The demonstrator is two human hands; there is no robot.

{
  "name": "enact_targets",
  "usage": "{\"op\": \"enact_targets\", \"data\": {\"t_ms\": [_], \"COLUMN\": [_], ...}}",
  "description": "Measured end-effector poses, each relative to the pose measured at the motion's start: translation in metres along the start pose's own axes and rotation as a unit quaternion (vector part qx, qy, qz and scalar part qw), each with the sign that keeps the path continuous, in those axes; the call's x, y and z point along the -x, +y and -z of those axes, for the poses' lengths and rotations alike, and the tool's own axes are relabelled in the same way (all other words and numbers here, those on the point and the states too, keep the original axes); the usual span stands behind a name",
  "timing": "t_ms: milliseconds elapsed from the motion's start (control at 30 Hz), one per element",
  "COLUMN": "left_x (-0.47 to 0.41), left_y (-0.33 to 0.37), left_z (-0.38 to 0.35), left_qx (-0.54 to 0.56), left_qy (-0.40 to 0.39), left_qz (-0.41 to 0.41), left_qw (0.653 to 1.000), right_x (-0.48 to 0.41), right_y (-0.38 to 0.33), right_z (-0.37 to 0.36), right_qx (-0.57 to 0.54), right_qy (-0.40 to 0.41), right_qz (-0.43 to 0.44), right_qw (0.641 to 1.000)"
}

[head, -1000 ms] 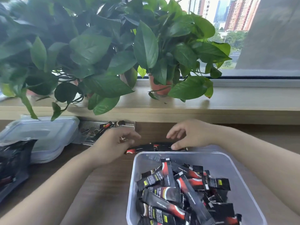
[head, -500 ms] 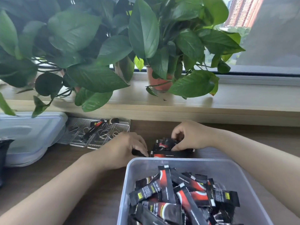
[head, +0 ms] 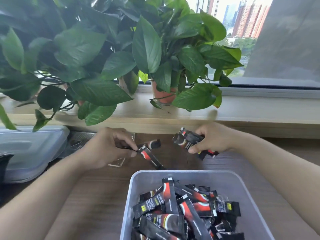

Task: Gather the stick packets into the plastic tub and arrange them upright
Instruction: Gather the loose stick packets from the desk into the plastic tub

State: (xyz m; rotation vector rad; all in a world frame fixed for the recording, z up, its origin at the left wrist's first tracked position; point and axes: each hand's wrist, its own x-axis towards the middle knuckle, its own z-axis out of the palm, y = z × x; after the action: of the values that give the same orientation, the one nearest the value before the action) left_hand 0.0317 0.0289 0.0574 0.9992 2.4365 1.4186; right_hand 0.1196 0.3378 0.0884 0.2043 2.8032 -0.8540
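Wooden worktop (head: 97, 191) runs below a window ledge (head: 251, 110) crowded with leafy potted plants (head: 107, 54). At its near edge stands the tub (head: 188, 174), clear-walled, with a loose heap of black-and-red packets (head: 183, 207) lying crosswise inside, none upright.

Beyond the tub's far rim, both hands are raised off the wood. The left hand (head: 107, 148) is closed on a packet (head: 149, 155), pinched at its top end between thumb and fingers so it slants down toward the tub; a second packet (head: 154, 144) shows just behind it, and I cannot tell whether it is gripped too. The right hand (head: 213, 140) is clenched around a small bundle (head: 187, 140), whose ends stick out left of the fingers and below the thumb.

Half a second ago both hands pressed down on packets lying flat just behind the tub's rim; now that strip of wood is bare and the packets are lifted and held apart, one lot in each hand. The view has also tipped up slightly, showing more of the window.

To the left, a lidded container (head: 31, 149) sits well apart from the tub, with a clear tray (head: 78, 142) behind the left wrist. Open wood lies between the hands and on either side of the tub.
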Motion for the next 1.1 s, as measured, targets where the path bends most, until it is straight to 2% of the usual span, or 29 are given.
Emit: {"op": "enact_targets", "data": {"t_ms": [133, 233, 300, 400, 567, 767, 833, 933, 1033, 1100], "left_x": [0.02, 0.035, 0.041, 0.048, 0.062, 0.06, 0.062, 0.07, 0.064, 0.05], "left_y": [0.053, 0.088, 0.099, 0.101, 0.092, 0.103, 0.104, 0.096, 0.057, 0.019], "left_z": [0.024, 0.018, 0.001, -0.031, -0.062, -0.08, -0.077, -0.051, -0.008, 0.019], "left_qx": [0.048, 0.086, 0.066, -0.002, -0.075, -0.116, -0.158, -0.196, -0.227, -0.292], "left_qy": [0.015, -0.024, -0.058, -0.109, -0.155, -0.115, -0.102, 0.001, 0.122, 0.136], "left_qz": [-0.044, -0.052, -0.055, -0.038, -0.03, -0.036, -0.079, -0.134, -0.075, 0.008], "left_qw": [0.998, 0.995, 0.995, 0.993, 0.985, 0.986, 0.979, 0.971, 0.963, 0.947], "right_x": [0.045, 0.087, 0.106, 0.123, 0.142, 0.149, 0.15, 0.148, 0.141, 0.137], "right_y": [-0.018, -0.039, -0.048, -0.055, -0.06, -0.062, -0.066, -0.066, -0.055, -0.048], "right_z": [0.035, 0.045, 0.038, 0.022, 0.015, 0.022, 0.017, -0.003, -0.017, -0.02], "right_qx": [-0.101, -0.167, -0.117, -0.052, -0.017, -0.011, -0.007, 0.019, 0.039, 0.07], "right_qy": [0.055, -0.019, -0.062, -0.084, -0.05, -0.036, -0.053, -0.092, -0.047, 0.024], "right_qz": [0.007, 0.003, -0.015, -0.053, -0.079, -0.069, -0.071, -0.061, -0.037, -0.024], "right_qw": [0.993, 0.986, 0.991, 0.994, 0.995, 0.997, 0.996, 0.994, 0.997, 0.997]}}
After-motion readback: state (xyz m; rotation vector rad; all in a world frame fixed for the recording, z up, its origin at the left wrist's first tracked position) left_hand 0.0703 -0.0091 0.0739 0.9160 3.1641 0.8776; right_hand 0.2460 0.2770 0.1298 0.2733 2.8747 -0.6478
